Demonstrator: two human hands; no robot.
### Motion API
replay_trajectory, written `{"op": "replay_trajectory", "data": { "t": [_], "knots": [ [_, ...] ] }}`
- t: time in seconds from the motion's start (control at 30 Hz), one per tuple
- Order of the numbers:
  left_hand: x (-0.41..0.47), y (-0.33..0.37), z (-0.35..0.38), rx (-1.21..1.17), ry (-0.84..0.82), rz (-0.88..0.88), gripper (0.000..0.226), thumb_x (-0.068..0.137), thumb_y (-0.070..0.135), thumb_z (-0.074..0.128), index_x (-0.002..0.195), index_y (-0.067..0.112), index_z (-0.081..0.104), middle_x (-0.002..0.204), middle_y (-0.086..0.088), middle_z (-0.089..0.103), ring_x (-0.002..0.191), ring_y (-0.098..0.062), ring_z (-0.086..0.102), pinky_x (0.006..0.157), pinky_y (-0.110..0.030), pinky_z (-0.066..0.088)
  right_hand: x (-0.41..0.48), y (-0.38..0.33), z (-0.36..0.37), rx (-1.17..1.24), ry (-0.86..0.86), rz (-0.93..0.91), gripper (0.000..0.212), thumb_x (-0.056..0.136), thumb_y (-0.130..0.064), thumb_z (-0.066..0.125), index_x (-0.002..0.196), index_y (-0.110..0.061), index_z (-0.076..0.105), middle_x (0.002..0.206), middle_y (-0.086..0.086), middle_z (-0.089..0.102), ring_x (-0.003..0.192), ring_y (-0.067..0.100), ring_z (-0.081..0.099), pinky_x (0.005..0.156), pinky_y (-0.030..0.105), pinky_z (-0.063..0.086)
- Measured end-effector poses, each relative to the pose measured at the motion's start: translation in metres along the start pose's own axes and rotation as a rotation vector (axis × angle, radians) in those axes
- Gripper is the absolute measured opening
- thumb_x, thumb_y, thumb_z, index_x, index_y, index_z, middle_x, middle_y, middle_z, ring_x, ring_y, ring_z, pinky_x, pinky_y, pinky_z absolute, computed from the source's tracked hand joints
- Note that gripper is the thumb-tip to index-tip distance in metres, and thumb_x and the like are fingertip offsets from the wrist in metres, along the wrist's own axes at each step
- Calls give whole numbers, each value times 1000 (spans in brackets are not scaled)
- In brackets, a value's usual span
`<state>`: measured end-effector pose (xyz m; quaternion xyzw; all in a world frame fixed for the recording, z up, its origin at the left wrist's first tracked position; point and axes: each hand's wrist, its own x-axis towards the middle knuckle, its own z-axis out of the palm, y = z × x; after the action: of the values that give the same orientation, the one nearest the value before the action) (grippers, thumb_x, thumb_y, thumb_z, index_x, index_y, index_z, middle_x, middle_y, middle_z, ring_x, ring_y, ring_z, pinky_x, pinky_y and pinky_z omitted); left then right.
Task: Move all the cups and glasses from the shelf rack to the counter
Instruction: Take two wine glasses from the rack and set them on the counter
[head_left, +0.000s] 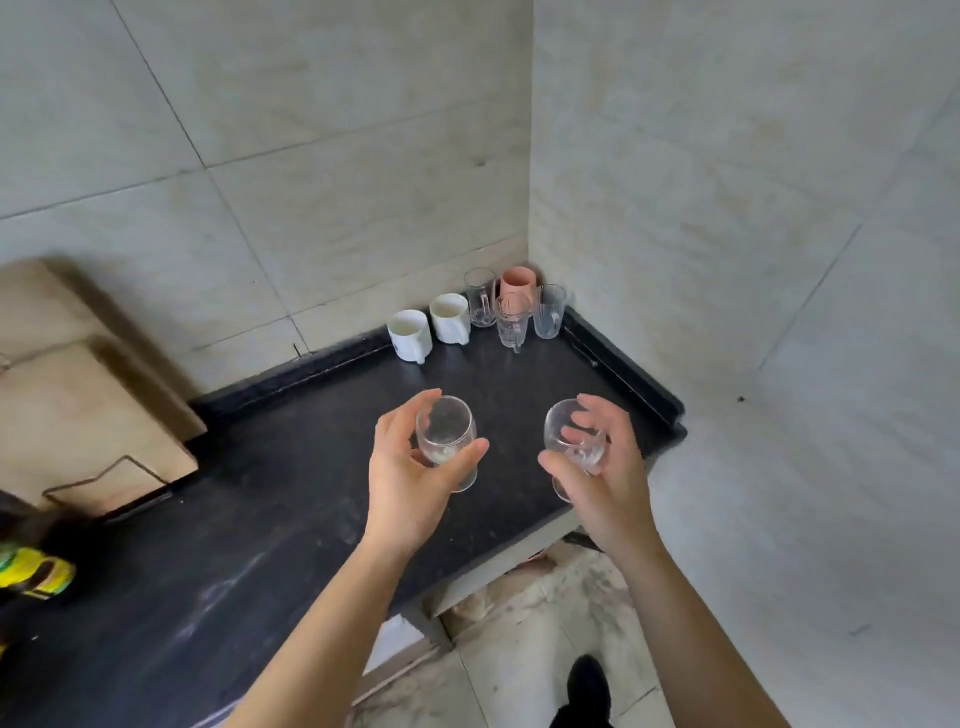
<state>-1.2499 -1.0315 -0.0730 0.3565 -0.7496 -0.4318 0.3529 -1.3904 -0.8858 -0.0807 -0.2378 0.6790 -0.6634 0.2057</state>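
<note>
Gripping one clear glass (445, 434) round its bowl in the left hand (410, 473), a second glass (571, 436) likewise in the right hand (605, 483), both over the black counter (270, 519). Cups (449, 318) grouped at twelve o'clock. Could slip on smooth walls, or chip if knocked together.

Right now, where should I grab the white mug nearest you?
Probably by the handle. The white mug stands upright on the counter with its handle sticking out toward the front, so reach in from the front edge, away from the other mug beside it.
</note>
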Motion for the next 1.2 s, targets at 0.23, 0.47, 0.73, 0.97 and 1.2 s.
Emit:
{"op": "replay_trajectory", "data": {
  "t": [0.23,0.47,0.73,0.97,1.2],
  "knots": [
    [109,1,35,42,141,-123,68,68,39,88,128,45,56,123,11,56,103,10,55,83,-21,51,156,2,12,-133,-209,-77,65,78,-20,82,123,-53,49,132,-20,54,122,-1,57,98,23,48],
    [180,-37,42,57,137,-195,67,69,37,87,125,50,53,121,19,52,102,4,58,84,-23,52,252,12,56,-268,-353,-61,65,72,-40,78,129,-47,49,136,-20,58,126,-2,55,101,23,48],
    [256,-104,49,111,-31,-254,67,71,28,86,125,48,51,117,11,46,102,-13,58,82,-16,44,321,44,103,-572,-470,-9,65,69,-33,90,123,-38,54,114,-26,54,104,1,60,81,14,46],
    [298,-149,73,187,-87,-339,69,73,27,84,133,35,51,121,7,47,102,-13,54,76,-14,37,382,75,125,-801,-510,9,74,71,-37,88,135,-25,52,128,-6,63,114,15,63,89,30,51],
    [314,-186,123,281,-118,-469,69,72,27,83,135,27,53,129,7,52,111,-14,56,89,-26,44,428,127,139,-1052,-630,-30,66,79,-38,81,134,-24,49,132,-1,64,117,25,64,87,39,52]
  ]
}}
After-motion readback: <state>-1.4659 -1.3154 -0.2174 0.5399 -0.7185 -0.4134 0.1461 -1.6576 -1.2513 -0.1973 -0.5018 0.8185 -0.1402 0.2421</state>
